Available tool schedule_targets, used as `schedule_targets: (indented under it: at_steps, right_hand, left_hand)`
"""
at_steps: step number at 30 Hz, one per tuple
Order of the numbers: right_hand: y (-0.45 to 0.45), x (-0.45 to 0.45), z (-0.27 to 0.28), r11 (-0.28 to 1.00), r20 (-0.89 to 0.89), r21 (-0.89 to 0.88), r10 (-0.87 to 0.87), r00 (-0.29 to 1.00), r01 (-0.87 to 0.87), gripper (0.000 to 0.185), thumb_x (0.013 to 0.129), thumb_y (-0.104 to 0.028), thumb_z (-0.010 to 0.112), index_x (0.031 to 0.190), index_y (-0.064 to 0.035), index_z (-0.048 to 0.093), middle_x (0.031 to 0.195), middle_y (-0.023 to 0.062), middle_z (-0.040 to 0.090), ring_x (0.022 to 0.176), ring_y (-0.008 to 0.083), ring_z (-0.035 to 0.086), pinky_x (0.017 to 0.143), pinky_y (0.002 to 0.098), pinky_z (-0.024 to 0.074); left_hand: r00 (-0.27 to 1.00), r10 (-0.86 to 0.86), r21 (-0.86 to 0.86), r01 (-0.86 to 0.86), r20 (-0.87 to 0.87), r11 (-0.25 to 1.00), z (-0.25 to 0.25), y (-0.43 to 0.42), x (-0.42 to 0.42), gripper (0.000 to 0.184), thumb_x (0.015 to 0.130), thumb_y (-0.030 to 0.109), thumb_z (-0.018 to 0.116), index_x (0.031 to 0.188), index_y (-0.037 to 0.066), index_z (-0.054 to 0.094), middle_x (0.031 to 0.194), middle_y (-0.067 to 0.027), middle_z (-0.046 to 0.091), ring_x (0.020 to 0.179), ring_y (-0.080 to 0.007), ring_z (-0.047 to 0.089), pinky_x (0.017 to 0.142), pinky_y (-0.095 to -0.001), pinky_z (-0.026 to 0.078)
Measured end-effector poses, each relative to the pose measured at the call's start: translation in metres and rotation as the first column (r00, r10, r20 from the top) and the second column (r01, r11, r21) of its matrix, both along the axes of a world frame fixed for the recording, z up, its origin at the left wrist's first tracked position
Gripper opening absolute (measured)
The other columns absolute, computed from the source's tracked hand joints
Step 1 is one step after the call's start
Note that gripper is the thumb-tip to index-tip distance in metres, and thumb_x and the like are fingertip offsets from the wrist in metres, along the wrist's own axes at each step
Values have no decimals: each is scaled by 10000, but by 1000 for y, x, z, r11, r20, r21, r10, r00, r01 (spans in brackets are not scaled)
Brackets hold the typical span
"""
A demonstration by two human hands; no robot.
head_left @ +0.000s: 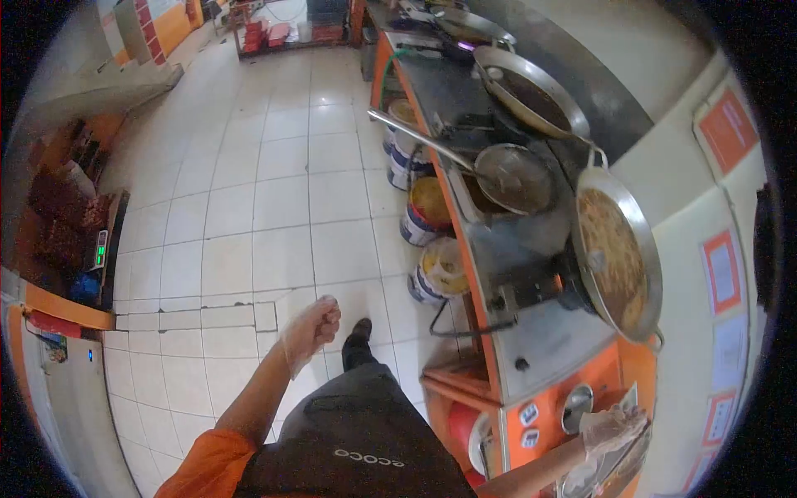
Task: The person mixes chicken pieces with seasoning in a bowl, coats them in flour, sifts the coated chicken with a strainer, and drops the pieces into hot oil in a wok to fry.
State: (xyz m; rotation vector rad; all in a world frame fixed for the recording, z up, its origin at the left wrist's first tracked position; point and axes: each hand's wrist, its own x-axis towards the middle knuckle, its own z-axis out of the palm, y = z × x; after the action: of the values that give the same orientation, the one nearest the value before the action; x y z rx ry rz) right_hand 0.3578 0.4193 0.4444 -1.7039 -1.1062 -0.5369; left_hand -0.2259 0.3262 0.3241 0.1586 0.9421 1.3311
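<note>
My left hand (pixel 314 330), in a clear plastic glove, hangs over the tiled floor with its fingers curled together; whether anything is inside is too small to tell. My right hand (pixel 613 430), also gloved, is at the lower right over a metal tray (pixel 588 479) on the orange counter. Its fingertips are near the tray's upper edge, and what they hold, if anything, cannot be made out. A round metal bowl (pixel 577 404) is just left of this hand. Farther up, a wide pan (pixel 656 286) of bubbling oil with frying food sits over a burner flame.
A second large pan (pixel 533 90) of dark oil is farther along the stove counter (pixel 531 353). A long-handled strainer (pixel 515 178) sticks out past the counter edge. Several buckets (pixel 425 222) stand below. At the left are a scale (pixel 100 249) and a white appliance (pixel 75 407).
</note>
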Motion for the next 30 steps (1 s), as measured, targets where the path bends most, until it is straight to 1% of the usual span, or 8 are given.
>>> schedule_targets:
  at_steps: [5,8,14,17,21,25,28,30]
  right_hand:
    - [100,-156,19,978,426,-99,-123,896,182,448,904,-190,561,1313,-15,503,1258,175,549,1190,282,527,957,351,463]
    - [177,-209,16,986,347,-133,-46,937,98,436,891,-110,547,1313,-20,487,1234,151,546,1173,259,531,941,322,477]
    - [301,-394,46,933,-445,44,338,829,-357,448,869,-90,521,1313,-50,475,1240,146,516,1091,242,561,872,320,502]
    - [353,-433,35,883,30,91,459,888,-460,423,923,-167,490,1325,-36,465,1239,161,531,1117,278,556,906,347,487]
    - [394,-526,55,976,247,-81,215,945,-201,432,908,-158,527,1310,-10,474,1252,200,545,1136,355,550,958,408,459]
    - [418,-610,61,949,513,-184,-130,849,257,400,914,-155,518,1285,-7,491,1197,174,585,1129,306,565,942,384,461]
    - [452,-696,83,992,-247,-128,-22,969,-10,377,931,-139,488,1276,11,495,1187,156,592,1114,255,575,924,349,467]
    - [472,-744,93,958,-89,-272,-117,989,88,379,935,-139,477,1279,19,493,1186,148,592,1079,248,588,906,332,474]
  left_hand:
    - [905,23,-265,-149,-424,953,-91,89,-126,188,909,325,559,905,143,512,742,34,462,621,-82,420,525,-262,369]
    - [328,-312,-347,-53,-892,936,-226,89,-223,191,870,253,583,949,80,608,891,-111,607,781,-266,598,687,-395,508]
    - [-61,-775,-775,-20,-630,632,-379,11,-335,277,836,244,529,987,67,680,1025,-199,673,994,-351,636,858,-437,501]
    - [-642,-547,-824,261,-537,503,-346,-19,-358,185,780,208,566,791,98,715,776,-183,663,746,-333,650,683,-451,515]
    - [-150,-869,-868,251,-472,429,-374,5,-422,184,789,187,580,842,97,732,861,-137,703,827,-292,687,700,-421,532]
    - [-235,-832,-855,279,-502,437,-387,109,-543,186,786,158,582,860,78,733,902,-147,702,869,-294,687,736,-415,536]
    - [-479,-696,-843,252,-535,475,-401,228,-657,189,785,137,584,873,64,734,932,-154,702,900,-295,686,762,-410,540]
    - [-637,-582,-832,181,-505,524,-413,318,-728,191,783,122,585,881,54,735,953,-159,701,921,-296,686,780,-406,543]
